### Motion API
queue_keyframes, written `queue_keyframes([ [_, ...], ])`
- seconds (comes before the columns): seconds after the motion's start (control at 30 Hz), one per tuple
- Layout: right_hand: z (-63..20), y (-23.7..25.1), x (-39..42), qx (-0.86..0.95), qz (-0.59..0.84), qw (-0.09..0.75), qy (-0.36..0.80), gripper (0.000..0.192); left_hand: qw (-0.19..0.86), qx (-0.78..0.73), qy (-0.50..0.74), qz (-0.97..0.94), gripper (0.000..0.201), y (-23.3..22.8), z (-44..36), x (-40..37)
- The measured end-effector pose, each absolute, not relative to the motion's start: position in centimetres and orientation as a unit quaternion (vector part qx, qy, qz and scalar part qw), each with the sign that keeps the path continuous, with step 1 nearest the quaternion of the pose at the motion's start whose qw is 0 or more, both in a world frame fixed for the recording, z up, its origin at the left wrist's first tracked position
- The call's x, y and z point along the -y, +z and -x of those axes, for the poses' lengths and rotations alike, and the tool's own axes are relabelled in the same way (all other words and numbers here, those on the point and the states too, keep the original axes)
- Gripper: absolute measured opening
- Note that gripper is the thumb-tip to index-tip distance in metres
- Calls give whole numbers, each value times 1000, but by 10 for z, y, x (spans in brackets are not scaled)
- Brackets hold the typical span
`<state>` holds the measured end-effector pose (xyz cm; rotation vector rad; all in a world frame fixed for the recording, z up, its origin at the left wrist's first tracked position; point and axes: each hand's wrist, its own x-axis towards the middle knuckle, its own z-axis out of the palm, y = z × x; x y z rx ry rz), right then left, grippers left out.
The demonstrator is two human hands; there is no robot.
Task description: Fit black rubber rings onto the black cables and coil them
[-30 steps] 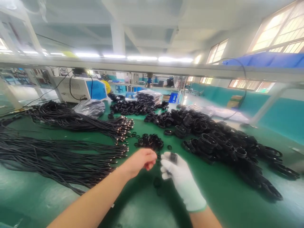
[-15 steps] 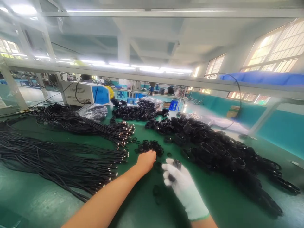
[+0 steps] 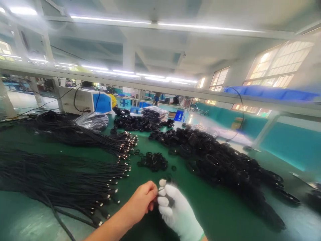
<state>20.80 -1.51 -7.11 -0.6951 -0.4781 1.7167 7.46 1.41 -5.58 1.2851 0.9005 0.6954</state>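
Note:
My bare left hand [image 3: 144, 200] is closed in a pinch, its fingertips meeting the fingers of my right hand. Whatever sits in that pinch is too small and dark to make out. My right hand [image 3: 175, 207], in a white glove, is wrapped round a small stack of black rings [image 3: 171, 201], mostly covered by the fingers. Just beyond both hands lies a small pile of black rings [image 3: 154, 161] on the green table [image 3: 213, 217], with one loose ring [image 3: 174, 168] beside it.
Bundles of black cables [image 3: 62, 170] with metal-tipped ends spread over the left side. A large heap of black coiled pieces [image 3: 220, 157] fills the right. A white and blue machine [image 3: 85, 99] and a clear plastic bag [image 3: 92, 121] stand behind; a shelf rail [image 3: 140, 82] crosses above.
My left hand has come back from the small ring pile to my right hand, which has lowered slightly. The view has tilted up and turned a little right.

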Motion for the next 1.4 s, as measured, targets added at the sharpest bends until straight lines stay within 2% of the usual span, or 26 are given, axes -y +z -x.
queue_keyframes([
  [0.07,-211,-67,22,228,172,518,807,43,707,-344,359,-504,29,-44,-63,-6],
  [0.13,-212,-61,28,295,111,480,819,38,759,-268,383,-454,28,-34,-48,0],
  [0.23,-210,-53,31,365,118,466,797,31,780,-215,289,-512,27,-26,-28,-2],
  [0.3,-209,-50,30,396,141,463,780,30,713,-257,210,-618,19,-23,-20,-8],
  [0.37,-208,-50,29,411,158,462,770,30,590,-313,144,-731,9,-17,-16,-13],
  [0.5,-209,-49,26,423,274,485,715,33,375,-337,70,-861,10,3,-17,-11],
  [0.57,-211,-45,25,435,366,501,652,38,316,-357,87,-875,17,10,-18,-9],
  [0.63,-211,-40,25,449,426,490,615,45,300,-378,116,-868,28,11,-19,-9],
  [0.77,-208,-41,25,492,455,392,630,68,346,-379,166,-842,52,3,-22,-12],
  [0.9,-199,-62,21,511,511,360,591,92,364,-374,151,-840,56,-4,-31,-3],
  [1.1,-190,-77,20,540,534,394,518,76,258,-418,36,-870,44,-1,-44,-6],
  [1.17,-193,-70,22,568,554,396,462,73,301,-395,13,-868,36,-3,-42,-18],
  [1.27,-203,-57,28,602,570,403,387,46,382,-352,44,-853,16,-10,-37,-32],
  [1.33,-211,-51,31,608,508,406,456,34,398,-352,66,-845,22,-17,-36,-34],
  [1.4,-218,-48,33,578,380,401,600,40,417,-359,54,-833,24,-22,-36,-29],
])
